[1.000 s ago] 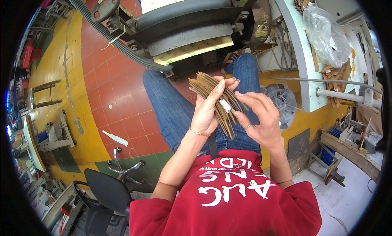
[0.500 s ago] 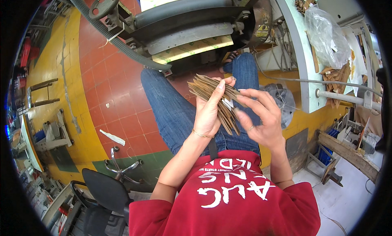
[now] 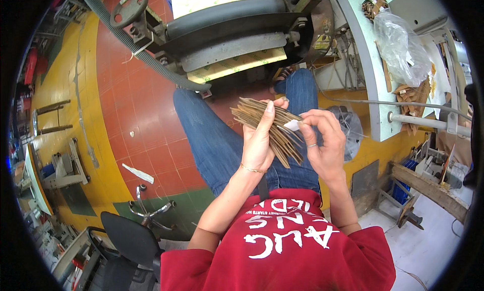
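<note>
A fanned bundle of thin brown strips (image 3: 249, 113), perhaps leather, is gripped in my left hand (image 3: 258, 142) above my lap. My left thumb presses across the top of the bundle, and its other fingers are mostly hidden underneath. A small white paper slip (image 3: 291, 124) sticks out among the strips on the right. My right hand (image 3: 325, 137) is closed at the fingertips, thumb against index finger, pinching the edge of that slip. The lower ends of the strips spread apart below the slip.
A roller machine (image 3: 227, 34) with a yellowish patterned sheet (image 3: 237, 64) stands ahead. At the right is a pale table (image 3: 375, 89) with a clear plastic bag (image 3: 401, 46) and brown pieces (image 3: 413, 95). A black swivel chair (image 3: 128, 240) stands at lower left; a grey hose (image 3: 121, 41) curves near the machine.
My right hand's fingers have closed from a spread position onto the white slip. More of the slip shows, and the strips fan slightly wider. My left hand keeps its grip.
</note>
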Action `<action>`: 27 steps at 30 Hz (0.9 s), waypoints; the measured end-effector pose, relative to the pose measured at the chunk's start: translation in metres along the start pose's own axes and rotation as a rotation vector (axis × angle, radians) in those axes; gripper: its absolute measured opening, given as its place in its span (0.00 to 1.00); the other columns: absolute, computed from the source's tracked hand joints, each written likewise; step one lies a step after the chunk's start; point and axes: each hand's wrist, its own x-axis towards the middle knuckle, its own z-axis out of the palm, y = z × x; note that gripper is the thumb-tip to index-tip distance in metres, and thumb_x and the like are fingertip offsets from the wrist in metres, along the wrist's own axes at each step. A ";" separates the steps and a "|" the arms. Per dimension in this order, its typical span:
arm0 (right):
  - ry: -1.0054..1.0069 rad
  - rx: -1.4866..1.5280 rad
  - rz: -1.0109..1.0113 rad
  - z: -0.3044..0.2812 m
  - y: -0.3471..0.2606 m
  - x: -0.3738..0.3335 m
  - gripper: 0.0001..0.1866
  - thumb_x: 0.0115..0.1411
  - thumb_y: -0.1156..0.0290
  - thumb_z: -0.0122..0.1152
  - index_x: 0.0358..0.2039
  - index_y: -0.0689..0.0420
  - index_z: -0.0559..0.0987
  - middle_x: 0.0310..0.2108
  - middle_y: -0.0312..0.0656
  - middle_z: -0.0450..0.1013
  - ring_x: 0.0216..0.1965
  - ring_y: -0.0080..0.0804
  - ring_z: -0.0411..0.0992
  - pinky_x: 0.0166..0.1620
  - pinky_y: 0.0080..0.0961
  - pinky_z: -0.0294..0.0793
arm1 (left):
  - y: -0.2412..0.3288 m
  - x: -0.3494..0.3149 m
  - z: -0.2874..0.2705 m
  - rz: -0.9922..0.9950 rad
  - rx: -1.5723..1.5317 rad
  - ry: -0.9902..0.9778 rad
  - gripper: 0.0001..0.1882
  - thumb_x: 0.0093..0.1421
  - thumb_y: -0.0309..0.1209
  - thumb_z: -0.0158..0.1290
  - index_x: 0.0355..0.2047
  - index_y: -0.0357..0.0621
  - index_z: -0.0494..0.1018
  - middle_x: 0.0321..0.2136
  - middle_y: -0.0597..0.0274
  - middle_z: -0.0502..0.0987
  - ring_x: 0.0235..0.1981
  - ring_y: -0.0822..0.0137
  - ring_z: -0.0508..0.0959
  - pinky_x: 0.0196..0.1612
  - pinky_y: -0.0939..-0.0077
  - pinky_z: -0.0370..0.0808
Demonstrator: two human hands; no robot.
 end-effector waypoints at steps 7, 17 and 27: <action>0.537 -0.245 -0.043 -0.069 0.025 0.038 0.02 0.54 0.80 0.59 0.28 0.62 0.75 0.28 0.42 0.73 0.31 0.37 0.72 0.36 0.27 0.70 | 0.018 0.010 -0.013 -0.048 0.035 -0.014 0.14 0.63 0.39 0.50 0.42 0.43 0.72 0.45 0.62 0.74 0.50 0.68 0.72 0.55 0.66 0.70; 0.747 -1.016 0.379 -0.167 0.105 0.134 0.13 0.60 0.64 0.54 0.40 0.56 0.80 0.39 0.45 0.75 0.40 0.44 0.73 0.42 0.38 0.72 | 0.020 0.004 -0.012 -0.053 -0.016 0.068 0.11 0.63 0.34 0.51 0.43 0.45 0.69 0.43 0.59 0.75 0.50 0.63 0.73 0.51 0.65 0.73; 0.583 -1.019 0.487 -0.179 0.147 0.134 0.14 0.50 0.63 0.64 0.37 0.53 0.80 0.36 0.46 0.77 0.38 0.47 0.75 0.41 0.40 0.72 | 0.025 0.000 -0.003 -0.065 -0.056 0.059 0.13 0.61 0.34 0.53 0.42 0.38 0.70 0.40 0.57 0.76 0.45 0.67 0.76 0.47 0.72 0.76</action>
